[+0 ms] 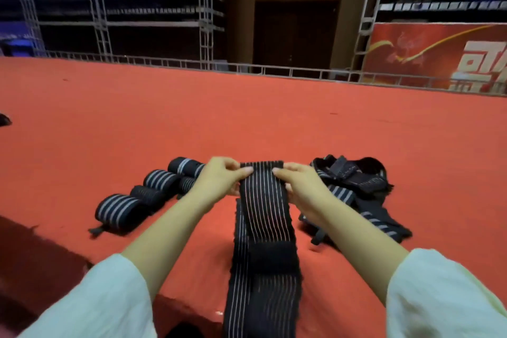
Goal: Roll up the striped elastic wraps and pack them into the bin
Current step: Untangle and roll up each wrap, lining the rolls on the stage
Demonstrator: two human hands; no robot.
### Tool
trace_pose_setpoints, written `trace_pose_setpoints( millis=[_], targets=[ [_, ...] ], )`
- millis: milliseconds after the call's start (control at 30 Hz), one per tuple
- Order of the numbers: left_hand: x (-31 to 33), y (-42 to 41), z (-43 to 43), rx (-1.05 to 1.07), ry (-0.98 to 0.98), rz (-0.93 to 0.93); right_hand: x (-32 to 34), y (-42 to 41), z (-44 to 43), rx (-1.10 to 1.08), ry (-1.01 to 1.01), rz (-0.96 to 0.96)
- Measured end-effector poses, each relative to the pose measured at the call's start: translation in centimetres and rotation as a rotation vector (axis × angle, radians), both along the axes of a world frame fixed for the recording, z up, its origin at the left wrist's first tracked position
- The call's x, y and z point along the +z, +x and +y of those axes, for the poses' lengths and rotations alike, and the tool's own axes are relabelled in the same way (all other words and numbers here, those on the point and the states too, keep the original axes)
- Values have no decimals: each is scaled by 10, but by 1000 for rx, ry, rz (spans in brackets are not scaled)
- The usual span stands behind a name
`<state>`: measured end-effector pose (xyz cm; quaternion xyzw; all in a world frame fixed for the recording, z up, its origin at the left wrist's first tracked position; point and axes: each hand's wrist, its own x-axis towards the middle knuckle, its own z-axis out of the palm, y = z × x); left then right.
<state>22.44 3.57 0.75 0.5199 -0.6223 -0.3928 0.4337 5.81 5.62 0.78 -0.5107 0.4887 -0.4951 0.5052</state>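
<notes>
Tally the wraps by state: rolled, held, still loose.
Rolled wraps: 5
Unrolled wrap, held: 1
Loose pile: 1, wraps inside uncountable
Total: 6 wraps plus the pile

A red-carpeted stage point(274, 123) carries a row of rolled striped wraps point(153, 192) at left; a loose heap of unrolled wraps point(354, 189) lies at right; between them one long striped wrap point(263, 228) trails over the near edge; a small dark object point(4, 119) sits far left.
</notes>
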Motion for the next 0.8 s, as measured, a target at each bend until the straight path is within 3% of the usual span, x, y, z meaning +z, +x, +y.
trace_pose_setpoints(
  millis=[200,400,600,800],
  targets=[
    [-108,1,-60,179,148,-118,-89,5,-55,-73,169,214],
    [-141,-11,-88,254,87,-299,-137,0,-99,-194,143,523],
    [-145,-17,-108,302,3,-300,-148,3,-116,-273,30,523],
    [-160,-5,-122,265,-6,-160,-159,0,-123,-259,-5,403]
  ],
)
